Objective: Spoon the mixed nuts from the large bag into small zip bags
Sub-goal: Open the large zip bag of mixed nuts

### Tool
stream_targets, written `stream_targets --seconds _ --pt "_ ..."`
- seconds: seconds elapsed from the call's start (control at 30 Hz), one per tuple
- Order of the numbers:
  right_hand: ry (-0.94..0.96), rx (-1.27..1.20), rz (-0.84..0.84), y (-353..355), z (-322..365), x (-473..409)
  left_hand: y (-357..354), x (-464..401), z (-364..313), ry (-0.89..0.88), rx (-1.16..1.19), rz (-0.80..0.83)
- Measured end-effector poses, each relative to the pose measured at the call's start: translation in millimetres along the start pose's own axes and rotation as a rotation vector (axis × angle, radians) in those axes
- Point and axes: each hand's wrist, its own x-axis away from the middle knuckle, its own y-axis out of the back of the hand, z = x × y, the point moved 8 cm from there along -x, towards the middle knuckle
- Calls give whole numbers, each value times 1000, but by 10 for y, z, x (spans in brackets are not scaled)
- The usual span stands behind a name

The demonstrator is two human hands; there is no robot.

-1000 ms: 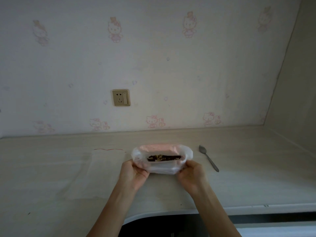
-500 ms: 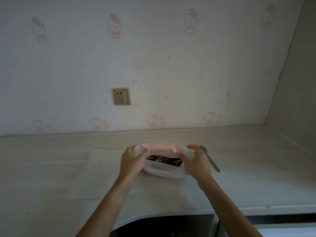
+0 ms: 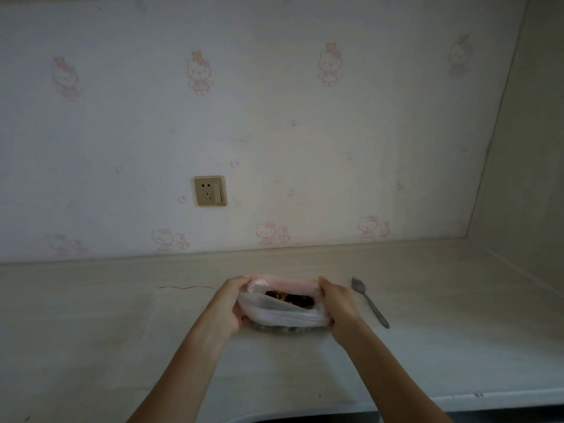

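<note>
On desk, left hand (image 3: 227, 306), right hand (image 3: 337, 305) gripping large bag (image 3: 283, 314) (mouth open)

The large bag (image 3: 283, 315) is milky translucent plastic with a pink far rim, and the mixed nuts (image 3: 290, 299) inside show dark brown flecked with yellow. Right of the bag lies a dull grey metal spoon (image 3: 369, 303); left of it, clear small zip bags (image 3: 180, 325) (one edged by a thin red line) lie on the pale wood-grain table (image 3: 427, 346). Above the bag, the white wallpaper (image 3: 274, 117) bears faded pink cartoon cats around a gold socket plate (image 3: 210, 191).
</note>
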Motion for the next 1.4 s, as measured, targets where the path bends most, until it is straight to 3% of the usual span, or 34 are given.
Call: stream_targets --seconds 0.23,0.37,0.5,0.67,0.77,0.83,0.87,0.93,1.03,1.3,1.4 --pt "-210 -434 -50 -42 -135 -20 -125 62 204 100 231 69" --pt "-175 -443 -9 12 -147 -17 -142 105 291 86 267 149" --pt "-66 -100 34 143 -57 38 21 141 194 -23 94 76" --pt "185 320 -27 345 200 117 223 283 -69 -329 -417 -117" --pt "565 663 -108 331 488 329 123 555 -378 -814 -714 -165" --pt "876 795 -87 242 657 570 -93 770 -465 -1157 -975 -43" --pt "973 836 -17 180 701 666 -167 816 -442 -1213 -1088 49" --pt "979 927 203 65 684 773 -198 772 -353 -1124 -1276 184" --pt "819 1136 423 -13 558 791 -194 684 -307 -1097 -1532 187" --pt "781 1482 357 -17 505 655 -220 708 -375 -1235 -1617 222" --pt "894 1587 302 -111 520 680 -274 737 -326 -1294 -1691 232"
